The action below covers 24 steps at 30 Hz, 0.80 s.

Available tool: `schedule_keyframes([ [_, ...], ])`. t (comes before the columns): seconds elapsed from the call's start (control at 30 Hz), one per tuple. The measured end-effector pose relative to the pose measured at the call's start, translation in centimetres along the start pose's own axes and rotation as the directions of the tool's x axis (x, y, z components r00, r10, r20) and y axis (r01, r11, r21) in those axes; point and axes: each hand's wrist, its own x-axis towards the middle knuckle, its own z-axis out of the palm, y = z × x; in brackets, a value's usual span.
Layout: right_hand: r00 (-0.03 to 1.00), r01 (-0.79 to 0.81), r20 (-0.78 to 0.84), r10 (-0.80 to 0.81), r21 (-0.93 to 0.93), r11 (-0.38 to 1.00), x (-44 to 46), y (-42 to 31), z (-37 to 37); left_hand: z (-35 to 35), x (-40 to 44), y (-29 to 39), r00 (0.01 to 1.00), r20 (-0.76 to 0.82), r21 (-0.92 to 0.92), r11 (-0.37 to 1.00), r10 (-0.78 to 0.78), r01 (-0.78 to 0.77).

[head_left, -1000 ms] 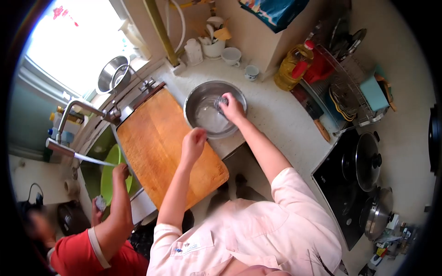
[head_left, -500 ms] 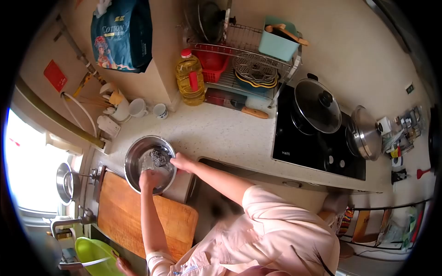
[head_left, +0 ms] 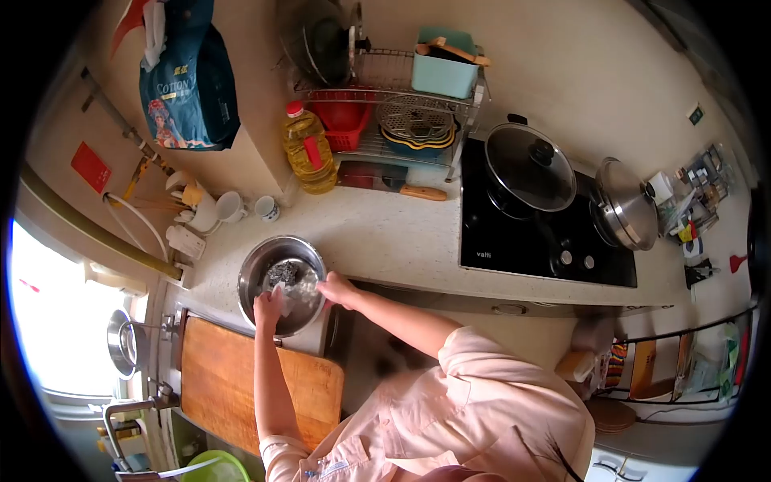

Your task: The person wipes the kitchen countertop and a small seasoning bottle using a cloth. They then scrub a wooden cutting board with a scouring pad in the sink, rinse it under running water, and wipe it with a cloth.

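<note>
A round stainless steel bowl [head_left: 249,269] stands on the counter edge beside the cutting board. My right hand [head_left: 339,291] is closed on its right rim, thumb at the edge. My left hand [head_left: 268,308] is at the bowl's near left side, fingers pinched on a pale, translucent piece [head_left: 279,296] whose kind I cannot make out. Inside the bowl, just beyond those fingers, lies a grey steel wool scrubber [head_left: 282,273]. Whitish, shiny patches show on the bowl's bottom.
The wooden cutting board [head_left: 257,381] lies at the near left by the faucet [head_left: 165,397]. Behind are an oil bottle [head_left: 310,153], a cleaver [head_left: 385,178] and a dish rack [head_left: 385,72]. To the right, a lidded pan [head_left: 530,167] and steel pot [head_left: 626,205] stand on the stove.
The bowl has shifted to the right along the counter, with my right hand on its rim. My left hand has drawn back toward the bowl's near left wall. The view has shifted slightly.
</note>
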Motion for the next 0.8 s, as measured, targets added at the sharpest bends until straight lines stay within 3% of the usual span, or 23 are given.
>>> schedule_keyframes([
  [0.03, 0.999, -0.038, 0.01, 0.037, 0.088, 0.995, -0.2, -0.1, -0.7, 0.6, 0.8, -0.4, 0.992, 0.071, -0.273, 0.954, -0.108, 0.124],
  [0.13, 0.998, -0.057, 0.007, 0.057, 0.276, 0.959, -1.0, -0.7, -2.7, 0.5, 0.4, 2.7, 0.944, 0.223, -0.696, 0.638, -0.244, 0.329],
  [0.23, 0.997, -0.065, -0.038, 0.073, 0.187, 0.98, -1.8, -2.0, -5.1, 1.8, 1.9, 3.0, 0.958, 0.248, -0.774, 0.566, -0.142, 0.284],
  [0.37, 0.993, -0.056, -0.097, 0.066, 0.105, 0.993, 2.5, 1.7, -6.7, 1.0, 1.0, 7.2, 0.952, 0.306, -0.866, 0.416, 0.004, 0.276],
  [0.47, 0.906, 0.183, -0.355, -0.233, -0.168, 0.969, 2.6, 1.0, -7.1, 2.4, 4.0, 6.4, 0.926, 0.371, -0.893, 0.3, 0.066, 0.337],
  [0.5, 0.913, -0.02, -0.383, -0.139, -0.383, 0.923, 1.3, -1.4, -7.2, 3.1, 5.0, 6.3, 0.939, 0.345, -0.922, 0.192, 0.01, 0.337],
  [0.53, 0.872, 0.01, -0.422, -0.246, -0.488, 0.873, 0.8, -2.5, -6.4, 3.0, 4.9, 7.1, 0.936, 0.35, -0.928, 0.124, -0.037, 0.352],
  [0.6, 0.73, 0.243, -0.399, -0.555, -0.607, 0.756, -1.0, -5.2, -4.8, 2.1, 4.3, 8.8, 0.92, 0.368, -0.929, -0.009, -0.135, 0.37],
  [0.63, 0.807, 0.44, -0.23, -0.544, -0.382, 0.813, -0.2, -5.2, -4.0, 2.4, 4.2, 9.4, 0.931, 0.341, -0.94, -0.063, -0.133, 0.335],
  [0.67, 0.843, 0.43, -0.142, -0.518, -0.401, 0.809, 0.4, -4.9, -2.0, 4.8, 7.4, 6.4, 0.932, 0.363, -0.921, -0.16, -0.018, 0.355],
  [0.73, 0.941, 0.333, -0.066, -0.333, -0.005, 0.943, 1.0, -6.2, 0.3, 4.5, 5.0, 9.2, 0.95, 0.28, -0.95, -0.1, 0.14, 0.295],
  [0.77, 0.959, 0.278, 0.02, -0.282, 0.117, 0.953, 2.3, -6.2, 0.3, 4.4, 4.5, 8.5, 0.834, 0.172, -0.963, -0.091, 0.525, 0.255],
  [0.8, 0.968, 0.199, 0.106, -0.228, 0.23, 0.953, 3.7, -6.1, 0.3, 3.5, 0.9, 13.4, 0.97, 0.135, -0.985, -0.08, 0.2, 0.154],
])
